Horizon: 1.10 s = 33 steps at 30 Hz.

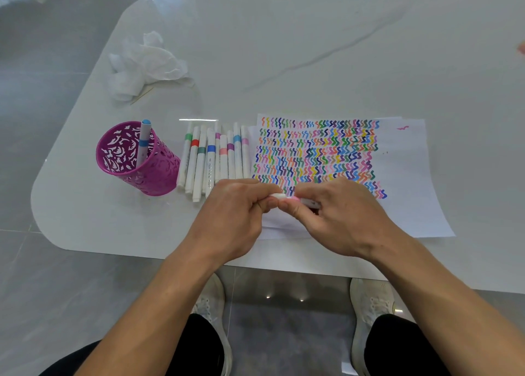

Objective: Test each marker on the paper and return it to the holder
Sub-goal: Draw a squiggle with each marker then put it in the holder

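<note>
Both hands hold one white marker with a pink band point(295, 199) just above the paper's near edge. My left hand point(241, 205) pinches its white cap end, and my right hand point(338, 210) grips the barrel. The paper point(403, 176) is filled with rows of coloured squiggles. A purple cut-out holder point(159, 173) stands upright at the left with one blue-capped marker point(143, 142) inside. Several white markers point(213, 159) with coloured bands lie side by side between the holder and the paper.
Crumpled white tissue point(145, 63) and a thin wooden stick point(142, 94) lie on the white table point(312, 48) at the back left. The table's near edge runs just under my wrists, with my shoes on the grey floor below.
</note>
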### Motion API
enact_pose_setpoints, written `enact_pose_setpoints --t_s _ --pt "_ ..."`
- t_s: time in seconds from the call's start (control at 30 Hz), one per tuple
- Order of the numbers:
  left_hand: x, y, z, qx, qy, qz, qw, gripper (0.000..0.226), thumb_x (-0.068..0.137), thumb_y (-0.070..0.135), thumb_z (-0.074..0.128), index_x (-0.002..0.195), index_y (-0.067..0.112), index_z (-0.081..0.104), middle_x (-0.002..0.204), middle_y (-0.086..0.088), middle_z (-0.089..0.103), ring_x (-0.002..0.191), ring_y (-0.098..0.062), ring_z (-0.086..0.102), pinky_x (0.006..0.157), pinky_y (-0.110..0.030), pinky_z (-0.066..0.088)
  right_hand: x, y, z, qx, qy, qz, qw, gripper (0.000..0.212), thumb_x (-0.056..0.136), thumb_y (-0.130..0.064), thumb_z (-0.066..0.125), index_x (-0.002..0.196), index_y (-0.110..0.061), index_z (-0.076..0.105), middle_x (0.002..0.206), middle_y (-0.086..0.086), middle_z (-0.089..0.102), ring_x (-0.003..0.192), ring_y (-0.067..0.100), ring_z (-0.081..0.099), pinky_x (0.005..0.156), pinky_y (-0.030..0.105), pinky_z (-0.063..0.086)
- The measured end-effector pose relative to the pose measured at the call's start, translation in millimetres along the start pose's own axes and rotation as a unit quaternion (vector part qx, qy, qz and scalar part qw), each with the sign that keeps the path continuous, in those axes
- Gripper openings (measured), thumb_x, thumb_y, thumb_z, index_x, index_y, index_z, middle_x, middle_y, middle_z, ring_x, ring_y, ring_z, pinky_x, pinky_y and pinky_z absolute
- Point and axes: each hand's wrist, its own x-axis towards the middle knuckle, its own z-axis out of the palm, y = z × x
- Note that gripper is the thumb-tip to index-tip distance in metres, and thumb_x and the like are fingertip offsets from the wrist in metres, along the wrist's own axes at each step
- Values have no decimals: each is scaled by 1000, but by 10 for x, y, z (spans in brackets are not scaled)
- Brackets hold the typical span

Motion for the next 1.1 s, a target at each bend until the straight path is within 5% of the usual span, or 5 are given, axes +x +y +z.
enact_pose_setpoints --t_s 0.17,0.3,0.57,0.8,1.1 --pt "16 -22 -33 9 20 -5 1000 24 96 22 64 117 17 74 98 5 75 71 -1 54 71 -4 39 11 10 -14 28 -21 33 999 46 96 -68 39 81 -27 56 57 -9 49 50 7 45 49 28 29" --pt "22 -121 -77 32 54 -21 998 23 96 22 64 117 17 73 105 3 74 92 -11 63 79 -14 43 -32 150 -42 120 -27 47 991 10 107 -35 50 114 -33 44 76 -2 60 63 3 57 59 30 44" --pt "38 -222 -6 124 21 -33 992 27 94 17 66 121 19 69 127 -3 64 126 -22 51 102 -36 44 -52 279 -104 333 -74 106 934 27 109 -11 48 101 -32 63 99 -2 74 74 22 73 71 39 63" --pt "34 -220 41 133 -2 -25 991 25 94 20 64 119 17 68 122 -3 67 122 -23 51 106 -35 37 -48 347 -132 300 -53 106 947 44 96 6 48 101 -30 72 96 3 77 77 19 77 78 42 66" --pt "6 -243 8 94 -2 -56 994 24 95 24 62 119 27 67 128 -2 54 128 -23 40 103 -36 40 -61 165 31 267 5 22 963 16 93 -31 77 102 -35 64 80 -6 64 69 11 59 61 20 47"
